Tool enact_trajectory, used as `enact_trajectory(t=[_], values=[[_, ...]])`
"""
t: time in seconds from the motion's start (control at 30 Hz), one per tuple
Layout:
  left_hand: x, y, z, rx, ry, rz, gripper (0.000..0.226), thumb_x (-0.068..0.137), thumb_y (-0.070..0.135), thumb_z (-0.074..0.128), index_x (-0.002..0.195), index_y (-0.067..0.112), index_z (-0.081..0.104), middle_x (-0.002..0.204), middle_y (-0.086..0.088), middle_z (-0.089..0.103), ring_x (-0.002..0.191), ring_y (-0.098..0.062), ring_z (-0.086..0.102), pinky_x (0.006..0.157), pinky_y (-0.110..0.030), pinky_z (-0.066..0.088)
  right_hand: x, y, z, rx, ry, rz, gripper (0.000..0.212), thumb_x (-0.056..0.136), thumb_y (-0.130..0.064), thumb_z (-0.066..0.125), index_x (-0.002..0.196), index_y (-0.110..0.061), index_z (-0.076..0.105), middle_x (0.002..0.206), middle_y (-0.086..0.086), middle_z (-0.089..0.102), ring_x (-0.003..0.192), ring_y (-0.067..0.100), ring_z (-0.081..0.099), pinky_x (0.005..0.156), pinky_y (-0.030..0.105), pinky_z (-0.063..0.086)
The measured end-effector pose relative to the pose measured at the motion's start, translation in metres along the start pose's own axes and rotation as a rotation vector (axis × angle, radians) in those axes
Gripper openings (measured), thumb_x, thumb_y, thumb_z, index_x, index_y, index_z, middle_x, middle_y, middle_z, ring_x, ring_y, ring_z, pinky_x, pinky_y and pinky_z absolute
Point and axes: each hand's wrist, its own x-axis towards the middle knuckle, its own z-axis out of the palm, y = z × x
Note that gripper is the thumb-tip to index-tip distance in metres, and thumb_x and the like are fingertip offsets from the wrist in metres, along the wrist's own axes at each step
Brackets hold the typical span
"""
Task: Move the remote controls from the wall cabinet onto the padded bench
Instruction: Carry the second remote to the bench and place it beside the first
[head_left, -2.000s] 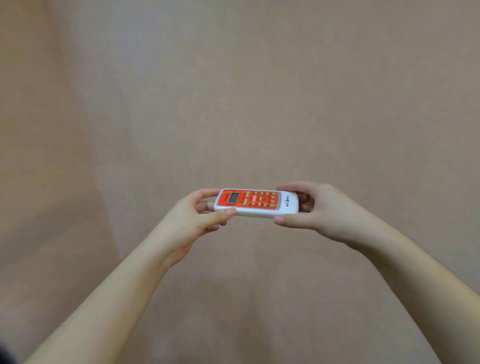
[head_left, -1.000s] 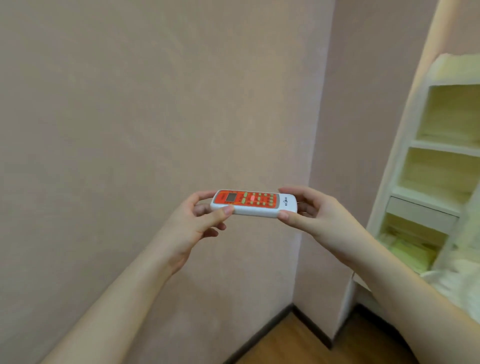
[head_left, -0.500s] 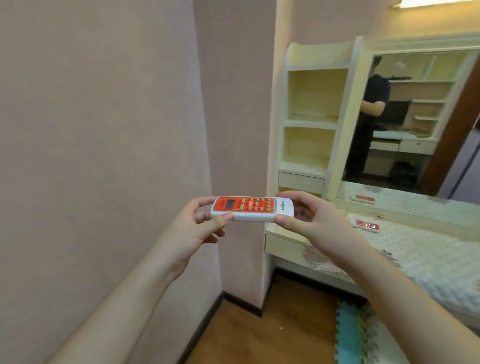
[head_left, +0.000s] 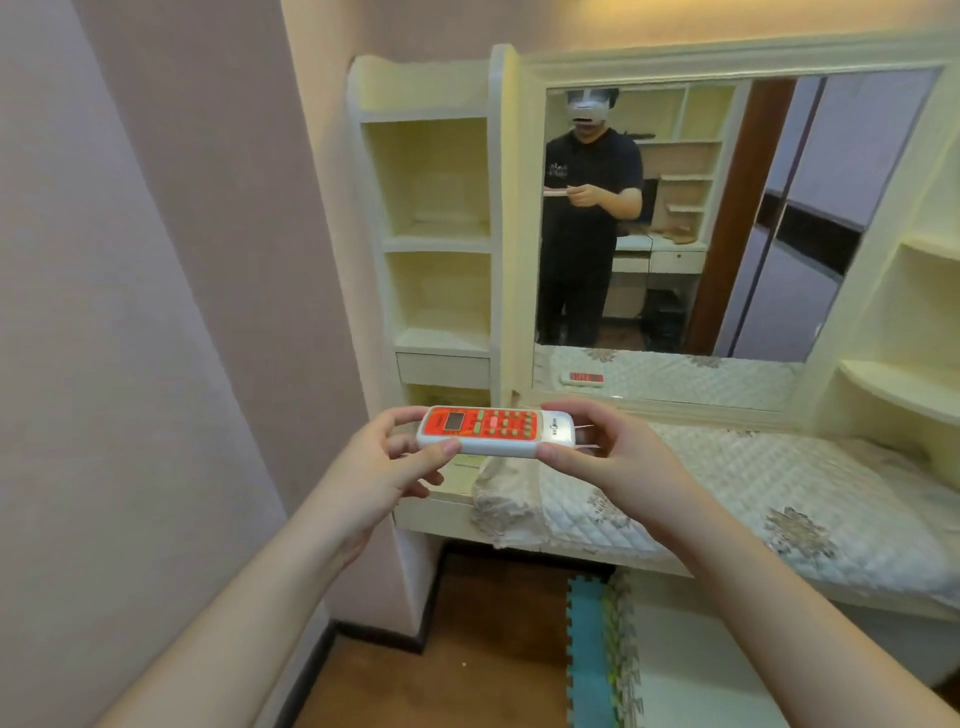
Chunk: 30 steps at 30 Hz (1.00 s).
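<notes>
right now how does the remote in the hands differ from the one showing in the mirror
The held remote is in the air, gripped at its ends by the left hand and right hand; the mirrored remote lies flat on the padded bench, untouched. The held remote shows its screen and buttons; the mirrored remote looks too small for detail. Both have orange faces on white bodies.

Open air between hands and quilted cream padded bench (head_left: 779, 499) ahead, below; broad bare quilted surface to right. Cream shelf unit with open compartments (head_left: 436, 234) bounds bench on left, large framed wall mirror (head_left: 675, 218) closes off back, curved cream shelves (head_left: 904, 332) on right. Pink wall (head_left: 130, 312) close along left side.
</notes>
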Motion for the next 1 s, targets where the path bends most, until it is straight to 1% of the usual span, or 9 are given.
enact_trajectory(t=[0.1,0.17,0.23,0.4,0.53,0.67,0.77,0.9,1.0], values=[[0.024,-0.003,0.015,0.026,-0.037,0.001,0.05,0.076,0.025,0.076,0.121,0.021,0.055,0.091,-0.01,0.071,0.069,-0.013,0.063,0.064,-0.029,0.049,0.01,0.013,-0.016,-0.005,0.027,0.021,0.041,0.075,-0.039,0.075,0.114,-0.037,0.061,0.1,-0.014,0.066,0.087,0.0,0.061,0.063,0.014,0.047],[0.041,-0.007,0.021,0.04,-0.066,-0.004,0.053,0.072,0.03,0.077,0.12,0.024,0.055,0.088,-0.006,0.071,0.069,-0.013,0.063,0.064,-0.03,0.048,0.018,0.021,-0.023,-0.004,0.047,0.03,0.039,0.075,-0.037,0.076,0.112,-0.037,0.062,0.099,-0.015,0.067,0.087,0.0,0.062,0.065,0.015,0.049],[0.057,-0.012,0.024,0.045,-0.092,-0.007,0.052,0.072,0.031,0.077,0.118,0.025,0.055,0.087,-0.005,0.071,0.069,-0.014,0.063,0.064,-0.03,0.049,0.027,0.029,-0.026,-0.009,0.065,0.042,0.038,0.076,-0.036,0.076,0.112,-0.037,0.062,0.1,-0.014,0.067,0.088,0.001,0.062,0.068,0.017,0.051],[0.1,-0.031,0.021,0.054,-0.135,0.011,0.045,0.077,0.027,0.077,0.116,0.028,0.054,0.082,-0.001,0.071,0.068,-0.013,0.064,0.065,-0.03,0.05,0.057,0.047,-0.021,-0.096,0.095,0.087,0.041,0.075,-0.038,0.076,0.114,-0.039,0.061,0.101,-0.016,0.066,0.089,-0.001,0.062,0.075,0.026,0.057],[0.125,-0.052,0.009,0.088,-0.165,0.035,0.048,0.076,0.033,0.077,0.118,0.031,0.052,0.078,0.002,0.071,0.07,-0.013,0.066,0.064,-0.029,0.051,0.082,0.054,-0.011,-0.128,0.09,0.109,0.045,0.074,-0.037,0.077,0.116,-0.037,0.061,0.104,-0.014,0.066,0.094,0.006,0.063,0.083,0.034,0.057],[0.152,-0.066,-0.004,0.137,-0.194,0.032,0.056,0.075,0.039,0.078,0.122,0.031,0.049,0.081,0.005,0.073,0.072,-0.012,0.068,0.065,-0.027,0.051,0.104,0.062,0.004,-0.182,0.084,0.139,0.045,0.076,-0.034,0.076,0.118,-0.039,0.058,0.106,-0.016,0.063,0.095,0.005,0.062,0.081,0.032,0.057],[0.17,-0.074,-0.01,0.166,-0.219,0.038,0.057,0.074,0.04,0.078,0.122,0.034,0.048,0.084,0.006,0.073,0.071,-0.011,0.068,0.065,-0.025,0.051,0.116,0.073,0.012,-0.172,0.1,0.163,0.048,0.077,-0.03,0.076,0.121,-0.036,0.057,0.109,-0.013,0.063,0.094,0.006,0.063,0.079,0.03,0.057],[0.19,-0.085,-0.011,0.181,-0.24,0.012,0.057,0.073,0.04,0.079,0.121,0.037,0.049,0.086,0.005,0.073,0.073,-0.01,0.067,0.067,-0.028,0.054,0.127,0.092,0.017,-0.165,0.115,0.18,0.048,0.077,-0.032,0.076,0.121,-0.036,0.058,0.112,-0.012,0.064,0.099,0.007,0.062,0.082,0.033,0.056],[0.204,-0.096,-0.004,0.175,-0.241,0.002,0.058,0.072,0.04,0.08,0.121,0.037,0.048,0.084,0.006,0.073,0.073,-0.01,0.068,0.065,-0.025,0.051,0.136,0.104,0.017,-0.168,0.121,0.191,0.048,0.079,-0.029,0.075,0.123,-0.036,0.057,0.113,-0.012,0.064,0.098,0.005,0.062,0.083,0.033,0.056]])
